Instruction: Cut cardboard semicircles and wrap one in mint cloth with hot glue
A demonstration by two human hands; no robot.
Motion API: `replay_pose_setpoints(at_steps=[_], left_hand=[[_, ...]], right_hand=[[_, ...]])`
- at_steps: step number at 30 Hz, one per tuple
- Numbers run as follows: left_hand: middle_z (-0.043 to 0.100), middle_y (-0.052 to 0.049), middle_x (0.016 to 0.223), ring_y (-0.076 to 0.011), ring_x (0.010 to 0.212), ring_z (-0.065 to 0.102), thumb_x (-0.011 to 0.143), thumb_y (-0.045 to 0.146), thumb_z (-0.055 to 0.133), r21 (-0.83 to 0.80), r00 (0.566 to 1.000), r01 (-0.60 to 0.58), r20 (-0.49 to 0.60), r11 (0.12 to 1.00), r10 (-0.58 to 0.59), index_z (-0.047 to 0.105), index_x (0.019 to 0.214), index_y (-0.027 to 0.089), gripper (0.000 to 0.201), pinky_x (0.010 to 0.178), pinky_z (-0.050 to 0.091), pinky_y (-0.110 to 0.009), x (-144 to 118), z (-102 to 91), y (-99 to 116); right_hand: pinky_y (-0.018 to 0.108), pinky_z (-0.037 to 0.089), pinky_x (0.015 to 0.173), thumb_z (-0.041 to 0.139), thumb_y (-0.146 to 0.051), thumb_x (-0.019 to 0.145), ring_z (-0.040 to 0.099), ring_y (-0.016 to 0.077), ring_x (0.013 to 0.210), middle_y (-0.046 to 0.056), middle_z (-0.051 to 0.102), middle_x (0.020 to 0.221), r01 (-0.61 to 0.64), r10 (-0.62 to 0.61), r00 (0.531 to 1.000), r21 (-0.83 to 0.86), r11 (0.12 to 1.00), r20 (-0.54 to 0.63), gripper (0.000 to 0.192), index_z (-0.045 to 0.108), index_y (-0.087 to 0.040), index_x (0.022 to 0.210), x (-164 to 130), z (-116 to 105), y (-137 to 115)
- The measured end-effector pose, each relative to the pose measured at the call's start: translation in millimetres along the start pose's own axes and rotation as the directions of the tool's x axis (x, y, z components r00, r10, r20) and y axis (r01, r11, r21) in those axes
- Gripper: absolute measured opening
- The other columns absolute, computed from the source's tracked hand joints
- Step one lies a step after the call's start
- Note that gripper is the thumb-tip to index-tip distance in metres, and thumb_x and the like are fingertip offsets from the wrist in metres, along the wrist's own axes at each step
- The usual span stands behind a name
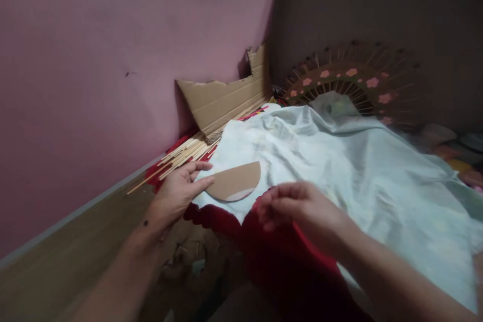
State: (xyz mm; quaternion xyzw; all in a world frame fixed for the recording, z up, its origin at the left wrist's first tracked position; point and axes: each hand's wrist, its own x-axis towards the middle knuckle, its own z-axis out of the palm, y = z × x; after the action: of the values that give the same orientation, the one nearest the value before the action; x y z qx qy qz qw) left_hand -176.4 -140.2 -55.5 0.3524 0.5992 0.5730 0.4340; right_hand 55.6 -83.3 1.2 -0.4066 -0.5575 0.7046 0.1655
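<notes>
Cardboard piece: brown half-round cardboard cutout (234, 181) lies flat on the pale cloth, its straight edge toward the left hand and its curved edge toward the right; a lighter sliver shows along its lower rim.
Left hand: the left hand (180, 192) rests at the near left end of the cutout, fingers stretched out and slightly spread; the thumb and forefinger touch the cutout's edge, pressing it down rather than gripping it.
Right hand: the right hand (298, 209) hovers just right of the cutout, above the red cloth; the picture is blurred here, the fingers look loosely curled with tips drawn together, and whether they pinch anything cannot be told.
Pale cloth: a light blue-green cloth (362, 171) is spread in wrinkles over most of the surface, from the cutout out to the right edge of view.
Red cloth: a red fabric (287, 256) with a scalloped edge lies under the pale cloth and shows below both hands.
Sticks: a bundle of thin bamboo sticks (181, 157) lies beside the pink wall (94, 75), just above the left hand.
Cardboard sheet: a torn corrugated cardboard sheet (226, 100) leans in the corner.
Fan frame: a round ribbed frame with pink flowers (350, 83) stands behind the pale cloth.
</notes>
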Motion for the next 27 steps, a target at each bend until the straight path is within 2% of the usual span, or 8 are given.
replay_pose_setpoints(at_steps=[2,4,7,11,13,16,20,27], left_hand=[[0.069,-0.001,0.074,-0.0143,0.064,0.065,0.061,0.035,0.084,0.007,1.000,0.014,-0.024,1.000,-0.014,0.060,0.100,0.017,0.049,0.051,0.048,-0.018,-1,0.4,5],[0.067,0.002,0.066,-0.0117,0.054,0.061,0.059,0.035,0.085,0.007,0.998,0.035,-0.044,0.999,-0.034,0.060,0.097,0.018,0.049,0.045,0.046,-0.016,-3,1.1,10],[0.063,0.004,0.057,-0.0100,0.038,0.053,0.059,0.036,0.084,0.002,0.997,0.064,-0.042,0.998,-0.064,0.059,0.097,0.019,0.048,0.033,0.042,-0.017,-5,1.7,18],[0.067,0.001,0.066,-0.0119,0.030,0.049,0.060,0.035,0.082,0.015,0.996,0.090,-0.011,0.996,-0.090,0.056,0.098,0.021,0.049,0.023,0.038,-0.022,-7,-0.7,21],[0.068,0.001,0.066,-0.0128,0.030,0.051,0.061,0.035,0.081,0.045,0.997,0.080,0.000,0.996,-0.080,0.055,0.098,0.021,0.047,0.025,0.040,-0.023,-8,-3.4,19],[0.067,0.001,0.067,-0.0134,0.033,0.053,0.065,0.037,0.080,0.100,0.998,0.070,0.001,0.993,-0.070,0.055,0.099,0.022,0.045,0.028,0.042,-0.023,-10,-8.8,16],[0.067,0.002,0.069,-0.0128,0.042,0.057,0.065,0.038,0.081,0.145,0.999,0.046,0.000,0.988,-0.047,0.056,0.099,0.021,0.046,0.033,0.044,-0.021,-9,-13.6,11],[0.065,0.003,0.065,-0.0089,0.040,0.051,0.065,0.044,0.079,0.165,0.999,0.024,0.023,0.986,-0.028,0.056,0.098,0.018,0.047,0.034,0.037,-0.017,-9,-11.0,10]], right_hand=[[0.035,0.054,0.071,0.066,-0.019,0.069,0.067,0.0178,0.065,0.009,0.071,0.076,-0.171,0.156,0.985,0.273,0.946,0.077,0.010,0.066,-0.012,0.076,-16,13,17],[0.037,0.054,0.074,0.070,-0.029,0.072,0.070,0.0208,0.070,0.011,0.072,0.077,-0.260,0.233,0.966,0.462,0.848,0.114,0.023,0.065,-0.012,0.086,-23,26,35],[0.032,0.053,0.079,0.071,-0.040,0.075,0.069,0.0193,0.080,0.011,0.071,0.084,-0.231,0.179,0.973,0.668,0.707,0.147,0.030,0.066,-0.013,0.084,-18,46,54],[0.035,0.052,0.092,0.072,-0.033,0.076,0.067,0.0153,0.079,-0.002,0.065,0.068,-0.077,0.088,0.995,0.923,0.377,0.047,0.017,0.062,-0.021,0.070,3,68,61],[0.038,0.052,0.095,0.069,-0.032,0.078,0.068,0.0171,0.088,-0.001,0.070,0.079,-0.037,0.106,0.994,0.957,0.289,0.006,0.010,0.064,-0.023,0.076,13,77,60],[0.039,0.055,0.091,0.070,-0.030,0.078,0.070,0.0196,0.091,0.003,0.074,0.099,-0.020,0.152,0.988,0.934,0.357,-0.037,0.015,0.067,-0.022,0.091,22,86,59],[0.035,0.059,0.081,0.078,-0.023,0.068,0.072,0.0220,0.083,0.008,0.074,0.095,0.036,0.095,0.991,0.861,0.507,-0.098,0.028,0.068,-0.015,0.092,23,90,64],[0.028,0.059,0.071,0.076,-0.028,0.071,0.073,0.0223,0.085,0.011,0.073,0.095,0.083,0.029,0.991,0.782,0.618,-0.129,0.030,0.067,-0.010,0.094,10,88,59]])
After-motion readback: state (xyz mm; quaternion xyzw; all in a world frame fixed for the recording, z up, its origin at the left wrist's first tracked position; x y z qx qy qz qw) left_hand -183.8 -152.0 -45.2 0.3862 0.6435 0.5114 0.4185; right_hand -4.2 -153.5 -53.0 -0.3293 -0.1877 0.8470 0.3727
